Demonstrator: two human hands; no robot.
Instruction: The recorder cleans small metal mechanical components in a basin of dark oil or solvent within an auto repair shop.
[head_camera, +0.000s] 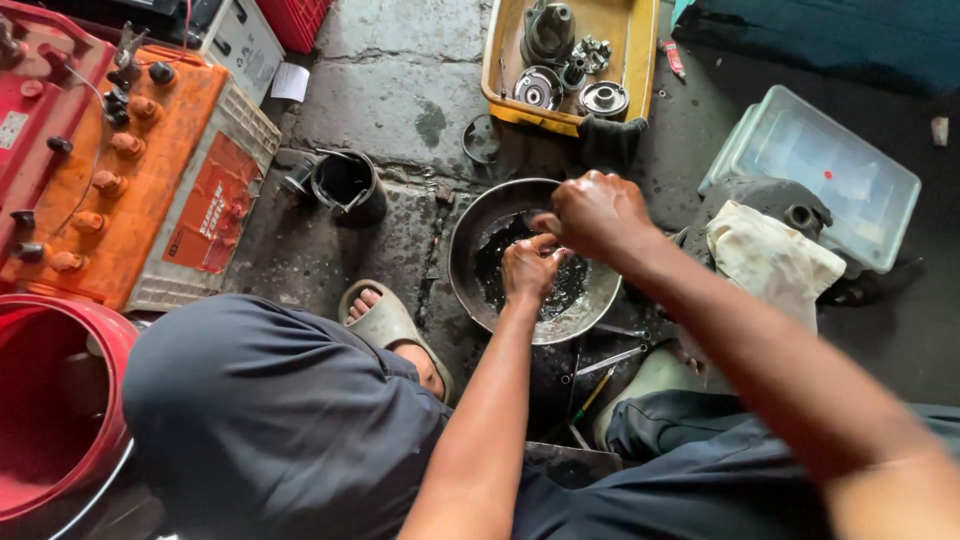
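Both of my hands are over a round metal pan (470, 265) of dark oily liquid on the concrete floor. My left hand (530, 268) has its fingers pinched together just above the liquid, holding something small that I cannot make out. My right hand (595, 215) is closed in a fist right above the left one and touches it; what it holds is hidden. My knees in dark trousers and my sandalled foot (385, 322) frame the pan.
A yellow tray (640, 40) with metal machine parts sits behind the pan. Orange batteries (150, 170) and a red bucket (60, 400) stand at left. A dark metal can (348, 185), a clear plastic lid (815, 175), a dirty rag (770, 260) and loose tools (610, 362) lie around.
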